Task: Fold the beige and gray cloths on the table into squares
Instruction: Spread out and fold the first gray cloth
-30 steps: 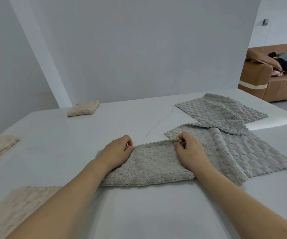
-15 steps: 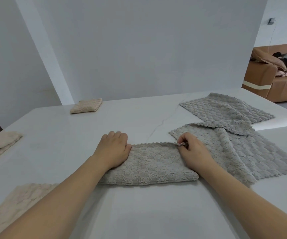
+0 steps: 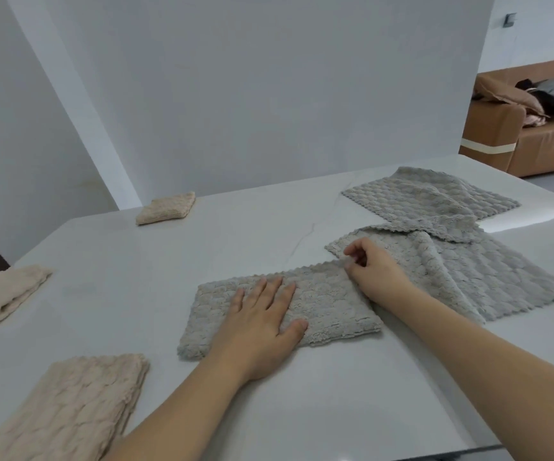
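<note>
Two hands work on one folded gray cloth (image 3: 332,304) at the centre of the white counter (image 3: 155,267). The left hand (image 3: 259,324) lies flat on the cloth, fingers straight, pressing it down. The right hand (image 3: 375,274) has its grip closed in a pinch on the cloth's far right corner. Two unfolded gray cloths (image 3: 501,274) overlap just right of it. Three folded beige cloths (image 3: 69,407) lie along the left side.
</note>
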{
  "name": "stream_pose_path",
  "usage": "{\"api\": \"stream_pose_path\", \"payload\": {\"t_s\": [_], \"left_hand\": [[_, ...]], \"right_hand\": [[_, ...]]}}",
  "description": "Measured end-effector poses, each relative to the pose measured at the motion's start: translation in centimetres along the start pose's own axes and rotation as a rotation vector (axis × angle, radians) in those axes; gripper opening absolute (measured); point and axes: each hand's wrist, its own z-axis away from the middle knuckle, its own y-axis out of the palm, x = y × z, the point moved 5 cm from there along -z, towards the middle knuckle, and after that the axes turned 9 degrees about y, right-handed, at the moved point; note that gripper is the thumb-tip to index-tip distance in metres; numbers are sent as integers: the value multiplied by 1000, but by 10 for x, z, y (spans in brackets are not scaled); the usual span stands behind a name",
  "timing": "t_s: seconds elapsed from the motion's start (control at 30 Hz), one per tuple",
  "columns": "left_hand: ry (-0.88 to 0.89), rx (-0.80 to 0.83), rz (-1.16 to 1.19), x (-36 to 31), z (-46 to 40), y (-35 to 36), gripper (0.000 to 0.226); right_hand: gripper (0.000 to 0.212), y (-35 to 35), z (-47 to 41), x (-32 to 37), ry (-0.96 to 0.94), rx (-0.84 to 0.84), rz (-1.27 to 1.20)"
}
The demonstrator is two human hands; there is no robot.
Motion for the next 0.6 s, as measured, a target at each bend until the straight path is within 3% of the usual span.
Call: {"api": "stream_pose_path", "payload": {"t_s": [0.13,0.23,0.33,0.43,0.6], "left_hand": [[-21,-10,33,-1,3,-2,74],[-25,-1,36,-1,2,-2,76],[-27,-1,46,-1,2,-3,70],[-24,24,70,0,2,-3,61],[-127,43,42,44,14,-9,58]], "right_hand": [[28,-7,-11,22,88,-27,177],[37,6,8,50,-68,-76,409],[44,44,42,47,-234,34,519],[60,61,64,16,-165,58,732],[60,54,61,5,-153,97,814]]}}
